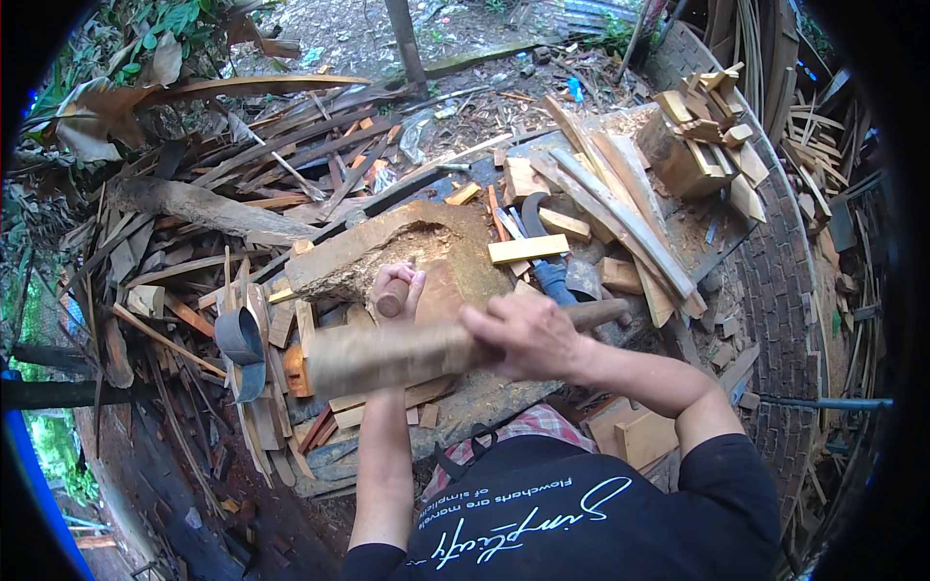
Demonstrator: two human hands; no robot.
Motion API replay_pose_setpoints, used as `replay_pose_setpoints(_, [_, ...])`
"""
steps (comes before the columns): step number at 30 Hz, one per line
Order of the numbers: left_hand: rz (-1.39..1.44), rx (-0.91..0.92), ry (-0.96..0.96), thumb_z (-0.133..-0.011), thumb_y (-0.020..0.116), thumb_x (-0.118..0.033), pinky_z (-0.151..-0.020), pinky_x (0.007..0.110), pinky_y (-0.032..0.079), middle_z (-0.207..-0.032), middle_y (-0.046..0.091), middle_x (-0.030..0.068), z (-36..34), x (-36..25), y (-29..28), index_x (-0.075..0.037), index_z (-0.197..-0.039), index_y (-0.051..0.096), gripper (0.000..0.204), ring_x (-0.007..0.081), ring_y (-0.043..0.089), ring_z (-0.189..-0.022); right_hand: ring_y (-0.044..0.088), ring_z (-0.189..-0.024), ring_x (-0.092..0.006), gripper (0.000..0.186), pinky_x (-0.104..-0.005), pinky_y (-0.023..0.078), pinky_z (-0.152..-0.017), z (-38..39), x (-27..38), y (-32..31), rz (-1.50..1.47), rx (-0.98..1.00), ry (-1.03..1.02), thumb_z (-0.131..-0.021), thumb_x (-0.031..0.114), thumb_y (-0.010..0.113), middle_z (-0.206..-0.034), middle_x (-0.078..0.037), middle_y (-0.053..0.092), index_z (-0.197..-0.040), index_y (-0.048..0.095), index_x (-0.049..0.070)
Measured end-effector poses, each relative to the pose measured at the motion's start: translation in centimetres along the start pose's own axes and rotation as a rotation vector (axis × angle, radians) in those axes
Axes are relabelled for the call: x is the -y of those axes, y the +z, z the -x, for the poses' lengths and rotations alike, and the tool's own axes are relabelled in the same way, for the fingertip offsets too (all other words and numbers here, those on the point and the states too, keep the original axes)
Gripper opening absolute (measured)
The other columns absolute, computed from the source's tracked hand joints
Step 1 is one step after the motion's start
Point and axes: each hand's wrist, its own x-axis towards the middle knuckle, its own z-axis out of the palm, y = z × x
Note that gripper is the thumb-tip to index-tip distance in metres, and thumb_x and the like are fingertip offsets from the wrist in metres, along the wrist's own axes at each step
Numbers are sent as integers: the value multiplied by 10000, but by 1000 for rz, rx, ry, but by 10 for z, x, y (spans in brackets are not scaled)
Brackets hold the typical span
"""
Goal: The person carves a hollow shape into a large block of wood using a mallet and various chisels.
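Note:
My left hand (400, 283) is closed around the round wooden handle (391, 299) of a chisel, whose blade is hidden behind the fingers. It rests at the hollow of a large carved wooden block (344, 254), where pale chips lie. My right hand (528, 337) grips a thick wooden mallet (387, 356). The mallet's head is smeared by motion and passes over my left forearm, just on the near side of the chisel handle. Its narrower handle end (601, 312) sticks out to the right of my fist.
A yellow wood piece (528, 249) lies right of the block, near a blue-wrapped tool (554, 281). Long planks (620, 223) slant across the bench's right side. A stump (678, 160) bears wood offcuts. Scrap wood (291, 155) is heaped at the left, beside a curled dark strip (242, 351).

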Motion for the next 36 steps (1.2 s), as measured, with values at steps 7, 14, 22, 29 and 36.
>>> replay_pose_setpoints(7, [-48,33,72,-800,718,44,-912,345,457,-894,599,45,11,9,-8,-68,-824,537,214,195,594,-993,622,-726,-260,501,-383,510,-616,8,-20,40,97,84,106,-721,213,725,-802,-79,540,-1154,490,124])
replay_pose_setpoints(14, [-78,2,58,-826,719,-8,-942,368,449,-984,631,59,14,19,-8,-85,-848,546,191,213,590,-1035,608,-715,-277,575,-396,497,-615,20,10,48,-146,38,-37,-718,270,758,-818,-88,529,-1212,494,139])
replay_pose_setpoints(22, [323,-508,-106,-900,671,-75,-937,328,462,-1052,633,88,7,-6,-43,-101,-962,541,147,202,591,-1018,649,-821,-333,626,-428,530,-698,43,12,56,-353,-3,271,-754,335,757,-921,-129,617,-1273,472,133])
replay_pose_setpoints(29, [571,-661,-275,-880,716,-189,-873,426,534,-1044,616,88,25,-25,-101,-120,-987,513,240,226,617,-992,668,-890,-373,604,-439,525,-783,83,0,60,-377,83,610,-749,371,770,-968,-179,673,-1226,511,108])
replay_pose_setpoints(36, [657,-796,-431,-876,709,-241,-885,474,524,-1062,609,81,36,11,-111,-120,-1093,522,311,226,605,-1014,668,-947,-373,624,-437,512,-810,121,-12,61,-403,51,864,-739,362,785,-994,-222,677,-1212,505,67])
